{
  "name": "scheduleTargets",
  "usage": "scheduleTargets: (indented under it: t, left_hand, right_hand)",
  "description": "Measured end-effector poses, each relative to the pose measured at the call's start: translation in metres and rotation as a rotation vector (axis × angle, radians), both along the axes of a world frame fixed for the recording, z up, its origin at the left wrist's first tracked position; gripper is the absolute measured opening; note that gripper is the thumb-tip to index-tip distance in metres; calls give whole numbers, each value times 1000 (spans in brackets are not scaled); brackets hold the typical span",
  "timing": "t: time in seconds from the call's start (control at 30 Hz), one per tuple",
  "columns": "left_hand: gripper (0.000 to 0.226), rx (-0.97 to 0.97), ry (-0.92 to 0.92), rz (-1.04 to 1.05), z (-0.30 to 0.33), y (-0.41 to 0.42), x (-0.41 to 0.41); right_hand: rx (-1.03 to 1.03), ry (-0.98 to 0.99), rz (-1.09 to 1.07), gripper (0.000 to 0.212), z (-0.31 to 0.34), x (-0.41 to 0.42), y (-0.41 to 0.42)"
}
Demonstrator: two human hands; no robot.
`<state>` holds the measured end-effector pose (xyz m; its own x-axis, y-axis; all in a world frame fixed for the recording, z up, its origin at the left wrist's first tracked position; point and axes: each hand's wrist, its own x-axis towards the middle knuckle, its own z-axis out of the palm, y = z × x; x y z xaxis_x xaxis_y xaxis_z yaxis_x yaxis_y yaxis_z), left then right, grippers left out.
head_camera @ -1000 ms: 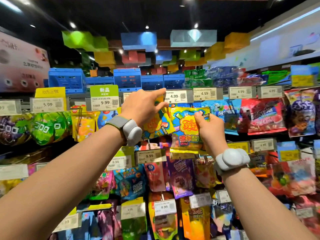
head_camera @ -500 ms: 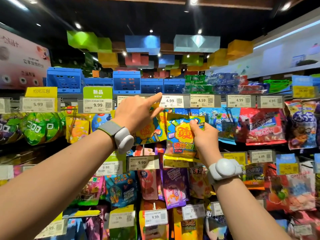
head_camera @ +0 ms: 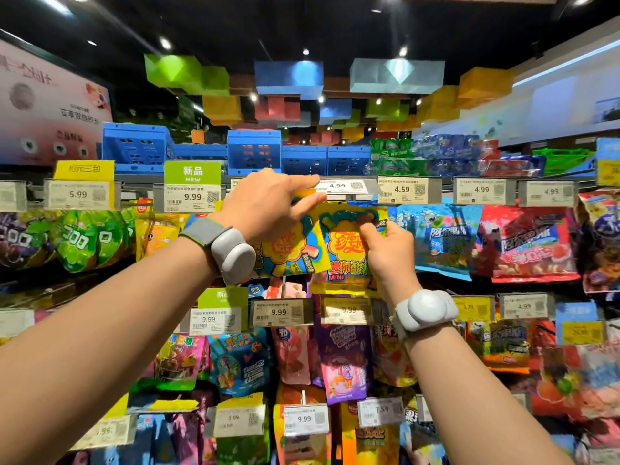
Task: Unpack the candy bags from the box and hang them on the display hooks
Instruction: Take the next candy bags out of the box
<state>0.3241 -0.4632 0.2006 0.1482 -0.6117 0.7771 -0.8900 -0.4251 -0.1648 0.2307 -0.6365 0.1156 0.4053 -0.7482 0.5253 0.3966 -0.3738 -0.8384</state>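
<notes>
Under the 4.99 tag [head_camera: 342, 186], both hands grip a candy bag [head_camera: 345, 243].

Shop: price tags [head_camera: 337, 186], hanging candy bags [head_camera: 443, 236]

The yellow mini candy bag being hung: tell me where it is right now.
The yellow candy bag sits centre of the head view, gripped by the right hand, just below the 4.99 price tag; left hand pinches its top.

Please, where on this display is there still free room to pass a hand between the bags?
Free: the dark gap under the green bags, above the lower price tags; a smaller one under the blue bag. Crowded: the top row around the yellow candy bag in the right hand, and all lower rows.
</notes>
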Motion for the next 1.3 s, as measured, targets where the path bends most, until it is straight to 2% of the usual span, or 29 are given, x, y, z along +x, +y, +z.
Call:
scheduleTargets:
  t: [0.07, 0.2, 0.33, 0.4, 0.53, 0.73, 0.9, 1.0, 1.03, 1.1, 1.2, 1.3]
  left_hand:
    - [51, 0, 21, -41, 3, 1, -1]
    - [46, -15, 43, -104, 8, 2, -2]
    - [45, -9, 75, -107, 14, 0, -2]
    - [45, -11, 100, -104, 16, 1, -2]
    - [44, 2, 126, -110, 16, 2, -4]
    - [46, 5, 149, -127, 14, 3, -4]
    - [45, -6, 150, -130, 15, 1, 0]
    - [45, -3, 150, -147, 15, 0, 3]
    - [46, -3, 151, -146, 14, 0, 3]
    - [47, -8, 164, -144, 14, -1, 5]
    - [46, -13, 168, -142, 14, -3, 7]
    - [47, -22, 166, -132, 13, -2, 8]
  right_hand:
    - [-12, -16, -7, 36, 4, 2, 0]
    - [-18, -5, 10, 18, 9, 8, -1]
    - [-16, 27, 16, 38, 11, 20, -10]
    - [-6, 33, 29, 34, 10, 25, -12]
    - [5, 58, 25, 40, 12, 28, -12]
    - [33, 91, 19, 14, 6, 30, -13]
    - [63, 108, 55, 22, 5, 34, -17]
    - [93, 8, 80, 12, 9, 41, -13]
    - [119, 1, 57, 31, 10, 42, -11]
    - [108, 50, 38, 55, 8, 47, -18]
    - [162, 224, 195, 67, 4, 58, -32]
    - [3, 373, 23, 44, 11, 65, -34]
